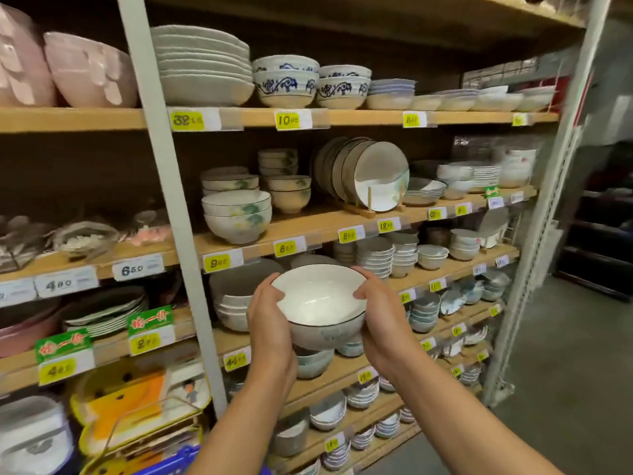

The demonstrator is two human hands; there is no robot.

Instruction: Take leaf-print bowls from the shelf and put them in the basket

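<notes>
I hold a white bowl [320, 305] with a thin dark rim in both hands, in front of the lower shelves. My left hand [269, 318] grips its left side and my right hand [378, 322] grips its right side. The bowl tilts toward me, showing its plain white inside. More leaf-print bowls [238, 216] stand stacked on the middle shelf [308, 231], above and left of my hands, with smaller ones [289, 193] behind them. A bit of the blue basket [178, 462] with its wire handle shows at the bottom edge, left of my left forearm.
Wooden shelves with yellow price tags hold stacks of plates and bowls at every level. A grey upright post [178, 214] runs down left of the bowls. Plates stand in a wooden rack [373, 173]. A grey floor aisle [548, 389] opens to the right.
</notes>
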